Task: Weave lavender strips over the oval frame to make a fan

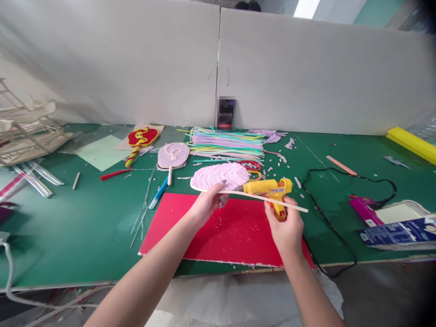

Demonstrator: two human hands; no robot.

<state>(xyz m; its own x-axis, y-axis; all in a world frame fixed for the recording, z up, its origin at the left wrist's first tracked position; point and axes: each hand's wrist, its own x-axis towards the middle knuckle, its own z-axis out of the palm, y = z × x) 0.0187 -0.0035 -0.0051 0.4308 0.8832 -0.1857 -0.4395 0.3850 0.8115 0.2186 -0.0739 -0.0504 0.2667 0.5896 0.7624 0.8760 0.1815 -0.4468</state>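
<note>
In the head view, the left hand (207, 205) sat just left of the frame's centre, its fingers (223, 199) closed on the lower edge of a pink leaf-shaped piece (220, 175) held above the desk (85, 227). A pale stick (289, 205) ran from that piece's lower edge toward the right, crossing in front of the glue gun (267, 187). The right hand (286, 227), just right of centre, had its fingers wrapped round the yellow glue gun's grip, with the nozzle pointing left at the pink piece's right end. Both hands hovered over a red sheet (231, 236) lying on the green desk in the lower middle. A black cord (325, 218) looped across the desk to the right of the gun. Behind the hands, in the middle of the frame, lay a pile of coloured strips (228, 143). To its left were a lilac fan shape (173, 155) and a red-and-yellow one (142, 136), and a blue pen (158, 193) lay near the sheet's upper left corner. A cardboard wall (306, 77) filled the top.
</note>
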